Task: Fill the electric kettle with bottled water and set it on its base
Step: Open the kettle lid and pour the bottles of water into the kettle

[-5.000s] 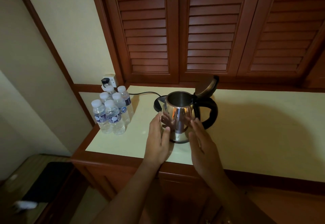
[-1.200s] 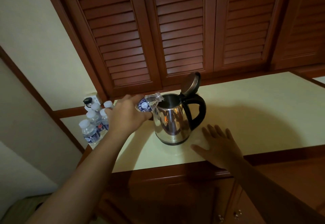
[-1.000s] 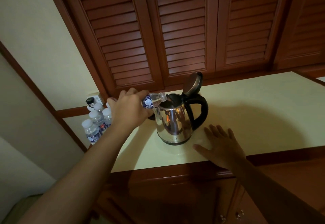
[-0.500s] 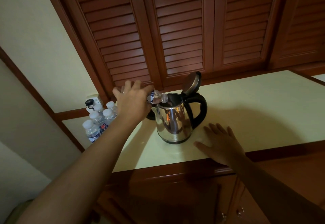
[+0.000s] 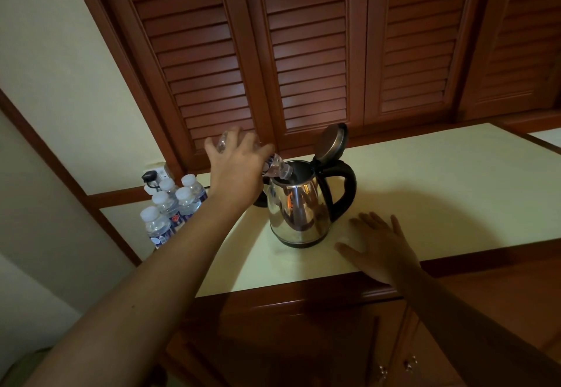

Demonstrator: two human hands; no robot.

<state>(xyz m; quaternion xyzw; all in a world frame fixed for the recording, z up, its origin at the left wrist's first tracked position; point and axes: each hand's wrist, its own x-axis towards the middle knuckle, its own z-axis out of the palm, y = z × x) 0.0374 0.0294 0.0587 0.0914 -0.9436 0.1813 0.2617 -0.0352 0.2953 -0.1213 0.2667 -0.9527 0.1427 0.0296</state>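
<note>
Left hand fingers curled round bottle, tipped neck-down, mouth at kettle rim. Kettle stood near counter front edge, lid hinged up. Right hand flat, fingers spread, on counter just right of kettle.

Pour advice: mouth over centre of opening, tilt steady, no splash down steel.

Base half hidden behind left hand. Spare bottles at left edge, plug behind; left forearm passed close, could knock them.

Louvered doors stand behind the cream countertop.
</note>
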